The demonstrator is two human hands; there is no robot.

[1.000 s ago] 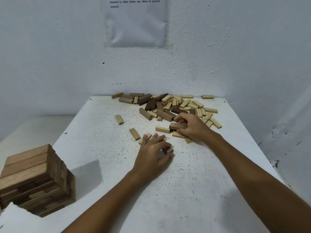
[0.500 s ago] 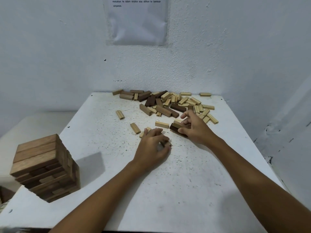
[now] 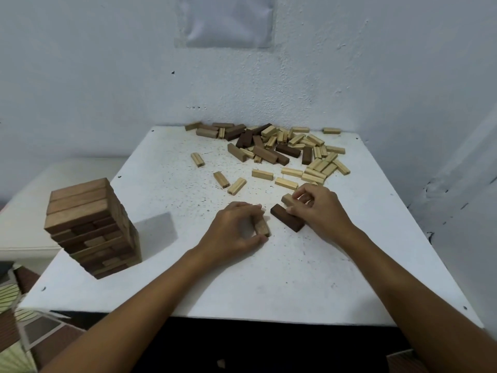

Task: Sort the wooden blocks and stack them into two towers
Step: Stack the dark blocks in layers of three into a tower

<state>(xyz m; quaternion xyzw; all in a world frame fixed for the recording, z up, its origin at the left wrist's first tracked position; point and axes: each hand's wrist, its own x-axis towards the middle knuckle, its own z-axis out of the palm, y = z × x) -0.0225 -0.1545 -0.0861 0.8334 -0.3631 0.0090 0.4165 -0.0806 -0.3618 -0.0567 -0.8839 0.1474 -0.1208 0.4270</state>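
The left hand (image 3: 236,227) is resting on the white counter (image 3: 269,278) near its middle, its fingers (image 3: 256,208) curling around a light brown block (image 3: 262,227) and pinning it in place. The right hand (image 3: 320,211) is working just beside it: its fingers are pinching a pale block (image 3: 288,199) at the far side while the lower fingers are touching the end of a dark brown block (image 3: 287,218) lying flat between the two hands. Both hands are therefore closed on blocks, not spread.

The blocks are being brought close together, probably to form the first layer of a second tower; whether the dark block belongs in that layer cannot be told.

A finished tower (image 3: 91,227) of brown blocks is standing at the counter's left edge, well apart from the hands, which is keeping it safe from a stray knock. The unsorted pile (image 3: 282,149) of pale and dark blocks is lying at the far end against the wall, with several pale blocks scattered between the pile and the hands.

Judging by the pile's bulk, most of the sorting is remaining. The next move is calling for aligning the held blocks side by side.
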